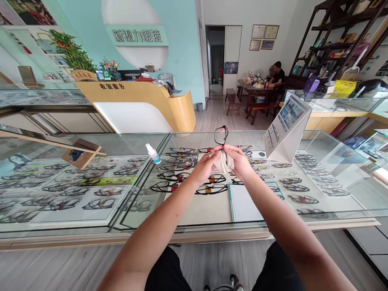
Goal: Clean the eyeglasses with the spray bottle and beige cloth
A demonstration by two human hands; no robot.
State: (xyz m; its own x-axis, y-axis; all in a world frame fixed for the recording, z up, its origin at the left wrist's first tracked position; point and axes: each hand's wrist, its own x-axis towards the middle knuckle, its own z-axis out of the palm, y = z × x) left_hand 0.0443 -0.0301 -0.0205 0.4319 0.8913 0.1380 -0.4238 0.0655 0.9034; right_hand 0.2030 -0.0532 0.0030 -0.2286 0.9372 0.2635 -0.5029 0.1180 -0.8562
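Above the glass display case, both my hands are together around a pair of black-framed eyeglasses (223,141) and a pale cloth (223,162). One lens of the glasses points upward, with a small reddish sticker on it; the other lens is hidden by the cloth and fingers. My left hand (206,165) is closed on the cloth from the left side. On the right, my right hand (238,161) pinches the glasses and cloth with its thumb on top. A small white spray bottle (153,153) stands on the glass to the left of my hands.
Rows of eyeglasses (212,188) lie inside the glass case (194,224). A white tent-shaped sign (286,129) stands on the right, a wooden-framed mirror or stand (81,153) on the left. Beyond are a yellow counter (133,95) and a person (277,74) seated at a table.
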